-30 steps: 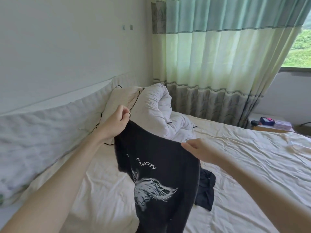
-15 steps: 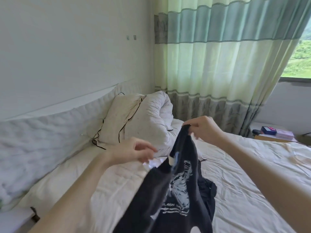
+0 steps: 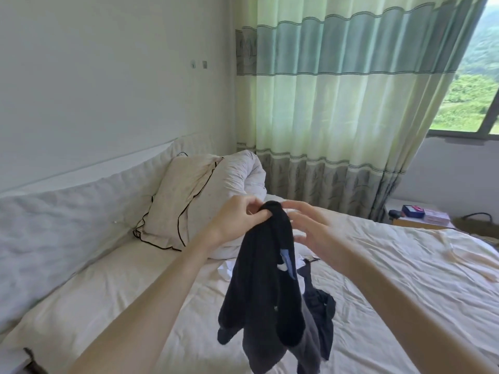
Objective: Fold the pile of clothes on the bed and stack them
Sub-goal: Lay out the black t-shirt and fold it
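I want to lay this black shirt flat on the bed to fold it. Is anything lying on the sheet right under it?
Yes. The black T-shirt, pinched at the top by the left hand, hangs over other dark clothes lying on the bed sheet. A white garment lies just behind. The right hand is open beside it.

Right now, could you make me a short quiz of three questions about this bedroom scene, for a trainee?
1. True or false: the left hand pinches the top of the black garment.
2. Which describes the right hand? A) gripping the pillow B) fingers spread beside the garment C) flat on the bed
3. Fill in: the pillow with black piping leans against the ____.

Key: 1 true; 2 B; 3 headboard.
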The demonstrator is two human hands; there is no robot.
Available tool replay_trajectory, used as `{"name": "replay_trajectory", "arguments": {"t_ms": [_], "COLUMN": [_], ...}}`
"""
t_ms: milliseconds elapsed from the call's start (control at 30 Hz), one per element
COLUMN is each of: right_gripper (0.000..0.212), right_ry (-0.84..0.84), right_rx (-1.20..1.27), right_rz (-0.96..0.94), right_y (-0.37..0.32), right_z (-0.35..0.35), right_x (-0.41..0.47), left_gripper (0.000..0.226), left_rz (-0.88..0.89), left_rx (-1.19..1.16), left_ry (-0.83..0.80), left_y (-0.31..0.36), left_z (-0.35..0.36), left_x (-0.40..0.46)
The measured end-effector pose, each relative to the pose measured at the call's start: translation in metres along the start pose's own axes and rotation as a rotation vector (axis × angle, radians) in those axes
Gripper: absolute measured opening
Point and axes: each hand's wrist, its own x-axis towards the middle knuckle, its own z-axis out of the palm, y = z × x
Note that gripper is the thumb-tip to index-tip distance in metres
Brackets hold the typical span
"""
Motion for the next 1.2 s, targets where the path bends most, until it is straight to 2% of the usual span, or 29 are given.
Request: {"name": "replay_trajectory", "arguments": {"t_ms": [67, 167, 200, 333, 400, 500, 567, 633, 700, 800, 900, 967, 1000, 1100, 1200], "right_gripper": [0.027, 0.017, 0.015, 0.014, 0.016, 0.008, 0.016, 0.025, 0.026, 0.026, 0.011, 0.045, 0.052, 0.045, 0.028], "right_ry": [0.027, 0.109, 0.104, -0.049, -0.065, 0.072, 0.204, 0.235, 0.161, 0.026, -0.147, -0.275, -0.316, -0.333, -0.228], "right_rx": [-0.218, -0.643, -0.744, -0.911, -0.976, -0.861, -0.588, -0.452, -0.509, -0.536, -0.468, -0.444, -0.392, -0.223, -0.281], "right_rz": [0.012, 0.086, 0.113, 0.202, 0.211, 0.24, 0.242, 0.199, 0.15, 0.105, 0.127, 0.207, 0.243, 0.269, 0.215], "right_y": [0.017, 0.047, 0.059, 0.093, 0.1, 0.087, 0.066, 0.045, 0.028, 0.01, -0.003, -0.012, -0.014, -0.013, -0.008], "right_z": [0.004, 0.01, 0.011, 0.015, 0.017, 0.012, 0.002, -0.007, -0.007, 0.004, 0.012, 0.013, 0.014, 0.012, 0.017], "right_x": [-0.003, 0.005, 0.008, 0.012, 0.022, 0.042, 0.051, 0.054, 0.057, 0.066, 0.074, 0.075, 0.074, 0.072, 0.066], "left_gripper": [0.018, 0.009, 0.012, 0.017, 0.015, 0.015, 0.01, 0.007, 0.017, 0.016, 0.013, 0.015, 0.015, 0.014, 0.013], "left_rz": [-0.002, -0.005, -0.023, -0.133, -0.141, -0.172, -0.231, -0.315, -0.376, -0.375, -0.322, -0.294, -0.289, -0.279, -0.232], "left_rx": [-0.008, -0.072, -0.142, -0.514, -0.534, -0.365, -0.27, -0.223, -0.181, -0.106, 0.011, 0.052, 0.059, 0.076, 0.1], "left_ry": [0.01, -0.003, 0.017, 0.081, 0.065, 0.057, 0.083, 0.105, 0.115, 0.194, 0.316, 0.36, 0.364, 0.349, 0.354], "left_y": [0.003, 0.005, 0.004, 0.002, -0.001, -0.013, -0.029, -0.047, -0.064, -0.078, -0.085, -0.087, -0.088, -0.092, -0.093], "left_z": [-0.005, -0.016, -0.022, -0.052, -0.071, -0.098, -0.115, -0.129, -0.138, -0.147, -0.155, -0.158, -0.16, -0.161, -0.16], "left_x": [0.002, 0.003, 0.003, 0.0, -0.004, -0.019, -0.034, -0.05, -0.063, -0.074, -0.076, -0.078, -0.079, -0.085, -0.09]}}
